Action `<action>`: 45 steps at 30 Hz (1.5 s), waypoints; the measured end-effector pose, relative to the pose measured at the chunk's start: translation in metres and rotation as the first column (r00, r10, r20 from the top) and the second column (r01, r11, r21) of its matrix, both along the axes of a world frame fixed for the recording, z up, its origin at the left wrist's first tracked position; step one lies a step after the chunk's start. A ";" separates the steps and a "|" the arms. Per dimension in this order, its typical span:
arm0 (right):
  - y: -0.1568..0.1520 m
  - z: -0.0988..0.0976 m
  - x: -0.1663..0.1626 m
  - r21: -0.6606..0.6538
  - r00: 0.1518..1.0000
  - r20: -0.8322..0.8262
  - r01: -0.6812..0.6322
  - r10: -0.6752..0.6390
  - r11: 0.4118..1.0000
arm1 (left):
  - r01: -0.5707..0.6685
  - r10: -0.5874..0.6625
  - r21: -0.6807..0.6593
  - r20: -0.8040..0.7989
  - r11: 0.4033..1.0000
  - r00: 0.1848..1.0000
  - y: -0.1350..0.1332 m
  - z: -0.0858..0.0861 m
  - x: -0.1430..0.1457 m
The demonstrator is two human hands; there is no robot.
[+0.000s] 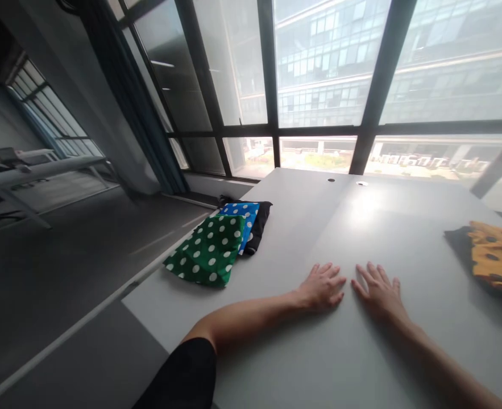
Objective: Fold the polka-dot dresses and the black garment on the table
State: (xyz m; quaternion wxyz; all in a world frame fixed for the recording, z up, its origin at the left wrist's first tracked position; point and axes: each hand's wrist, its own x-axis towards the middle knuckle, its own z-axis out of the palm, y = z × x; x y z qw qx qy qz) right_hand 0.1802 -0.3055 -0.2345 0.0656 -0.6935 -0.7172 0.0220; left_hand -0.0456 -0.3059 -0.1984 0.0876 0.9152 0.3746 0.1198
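Note:
My left hand (322,287) lies flat on the white table (293,352), fingers spread and nothing in it. Close beside it, a small gap apart, my right hand (379,291) also rests palm down with its fingers apart. To the left is a green cloth with white dots (210,250), laid partly over a blue dotted cloth (251,218). A black cloth (260,224) shows from under the blue one. Over at the right edge sits a yellow cloth with black dots (496,255), partly out of view, with dark cloth beside it.
Large framed windows (319,74) stand behind the table. Two round holes, one of them a dark hole (331,180), are near its far edge. A blue curtain (140,108) hangs at the left, and another desk (41,170) stands farther off.

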 end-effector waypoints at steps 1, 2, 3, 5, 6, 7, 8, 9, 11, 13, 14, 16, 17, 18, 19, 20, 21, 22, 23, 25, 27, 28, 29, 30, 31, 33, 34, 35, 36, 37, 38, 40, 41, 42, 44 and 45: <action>0.000 -0.002 0.000 0.006 1.000 -0.001 0.002 -0.002 1.000 | -0.001 0.001 0.005 0.009 1.000 1.000 0.001 0.002 -0.001; 0.000 -0.004 0.001 0.014 1.000 -0.004 0.003 -0.003 1.000 | -0.006 0.006 0.020 0.020 1.000 1.000 0.002 0.004 -0.003; 0.001 -0.006 0.001 0.024 1.000 -0.009 0.004 -0.004 1.000 | -0.019 0.017 0.048 0.031 0.999 0.999 0.004 0.008 -0.004; 0.002 -0.009 0.002 0.049 1.000 -0.023 0.000 0.002 0.999 | -0.069 0.062 0.121 0.057 0.990 0.996 0.009 0.018 -0.009; 0.003 -0.011 0.003 0.060 1.000 -0.029 -0.006 0.008 0.998 | -0.104 0.094 0.150 0.072 0.983 0.993 0.011 0.024 -0.012; 0.003 -0.012 0.004 0.067 0.999 -0.034 -0.011 0.013 0.998 | -0.142 0.129 0.166 0.088 0.976 0.988 0.014 0.031 -0.016; 0.004 -0.014 0.006 0.069 0.999 -0.038 -0.013 0.016 0.998 | -0.177 0.161 0.169 0.105 0.970 0.981 0.017 0.037 -0.022; 0.003 -0.015 0.007 0.071 0.999 -0.044 -0.013 0.017 0.997 | -0.211 0.193 0.166 0.120 0.963 0.974 0.019 0.044 -0.029; 0.002 -0.016 0.009 0.099 0.997 -0.065 -0.025 0.031 0.995 | -0.282 0.260 0.164 0.141 0.945 0.955 0.021 0.055 -0.049; -0.002 -0.014 0.004 0.171 0.991 -0.091 -0.078 0.095 0.982 | -0.354 0.329 0.188 0.148 0.916 0.932 0.020 0.064 -0.077; -0.003 -0.011 -0.001 0.214 0.984 -0.105 -0.122 0.147 0.969 | -0.390 0.366 0.207 0.145 0.897 0.919 0.017 0.067 -0.093; -0.006 0.000 -0.021 0.278 0.950 -0.144 -0.230 0.277 0.933 | -0.470 0.453 0.244 0.123 0.848 0.883 0.010 0.070 -0.128; -0.006 0.007 -0.036 0.296 0.922 -0.174 -0.286 0.346 0.911 | -0.517 0.507 0.257 0.107 0.817 0.855 0.006 0.070 -0.146; -0.005 0.016 -0.053 0.305 0.885 -0.214 -0.342 0.414 0.889 | -0.569 0.568 0.264 0.088 0.779 0.818 0.001 0.069 -0.162; -0.003 0.026 -0.073 0.311 0.841 -0.259 -0.394 0.476 0.865 | -0.628 0.635 0.267 0.068 0.732 0.769 -0.004 0.068 -0.179; -0.001 0.036 -0.095 0.313 0.792 -0.308 -0.439 0.527 0.842 | -0.687 0.702 0.265 0.048 0.676 0.710 -0.009 0.066 -0.193; 0.002 0.047 -0.117 0.313 0.743 -0.359 -0.475 0.565 0.823 | -0.742 0.762 0.260 0.029 0.619 0.646 -0.014 0.062 -0.207; 0.004 0.056 -0.141 0.311 0.696 -0.411 -0.499 0.588 0.808 | -0.788 0.812 0.248 0.011 0.563 0.584 -0.019 0.058 -0.219; 0.006 0.064 -0.164 0.311 0.649 -0.464 -0.518 0.603 0.797 | -0.827 0.851 0.230 -0.005 0.512 0.525 -0.023 0.053 -0.230; 0.005 0.074 -0.208 0.307 0.545 -0.573 -0.551 0.613 0.776 | -0.879 0.896 0.184 -0.020 0.440 0.444 -0.029 0.042 -0.247; -0.002 0.075 -0.245 0.294 0.432 -0.680 -0.580 0.593 0.760 | -0.898 0.909 0.153 -0.003 0.413 0.417 -0.032 0.032 -0.259; -0.007 0.073 -0.260 0.283 0.377 -0.726 -0.598 0.575 0.750 | -0.899 0.908 0.144 0.015 0.413 0.419 -0.032 0.029 -0.263; -0.013 0.070 -0.273 0.270 0.328 -0.766 -0.616 0.553 0.740 | -0.897 0.903 0.135 0.034 0.421 0.429 -0.032 0.027 -0.266; -0.018 0.066 -0.284 0.255 0.286 -0.801 -0.632 0.526 0.732 | -0.895 0.897 0.120 0.052 0.430 0.439 -0.032 0.027 -0.269; -0.021 0.063 -0.293 0.237 0.253 -0.832 -0.644 0.494 0.728 | -0.894 0.894 0.100 0.069 0.436 0.443 -0.031 0.028 -0.271; -0.024 0.060 -0.305 0.175 0.212 -0.895 -0.641 0.392 0.747 | -0.899 0.892 0.065 0.111 0.433 0.438 -0.031 0.037 -0.274; -0.023 0.060 -0.310 0.127 0.199 -0.927 -0.632 0.318 0.765 | -0.901 0.890 0.064 0.141 0.429 0.433 -0.031 0.043 -0.275; -0.021 0.061 -0.313 0.068 0.184 -0.955 -0.626 0.232 0.777 | -0.902 0.885 0.076 0.175 0.424 0.431 -0.033 0.049 -0.274; -0.018 0.064 -0.316 0.006 0.161 -0.978 -0.626 0.136 0.780 | -0.902 0.877 0.096 0.214 0.420 0.431 -0.036 0.056 -0.271; -0.016 0.067 -0.317 -0.053 0.128 -0.991 -0.633 0.037 0.772 | -0.901 0.865 0.118 0.252 0.418 0.435 -0.041 0.063 -0.267; -0.014 0.071 -0.317 -0.101 0.089 -0.994 -0.648 -0.057 0.755 | -0.896 0.849 0.138 0.286 0.422 0.444 -0.047 0.070 -0.260; -0.016 0.081 -0.313 -0.147 -0.003 -0.978 -0.693 -0.207 0.705 | -0.874 0.810 0.168 0.327 0.457 0.486 -0.063 0.079 -0.238; -0.020 0.087 -0.309 -0.141 -0.056 -0.965 -0.710 -0.255 0.690 | -0.853 0.787 0.177 0.330 0.490 0.521 -0.072 0.082 -0.224; -0.024 0.093 -0.304 -0.126 -0.110 -0.951 -0.716 -0.289 0.687 | -0.824 0.761 0.181 0.319 0.536 0.565 -0.082 0.083 -0.207; -0.035 0.104 -0.287 -0.111 -0.205 -0.919 -0.684 -0.336 0.721 | -0.738 0.692 0.153 0.268 0.657 0.671 -0.101 0.082 -0.172; -0.041 0.109 -0.276 -0.133 -0.233 -0.903 -0.648 -0.361 0.750 | -0.684 0.648 0.115 0.240 0.720 0.722 -0.108 0.081 -0.155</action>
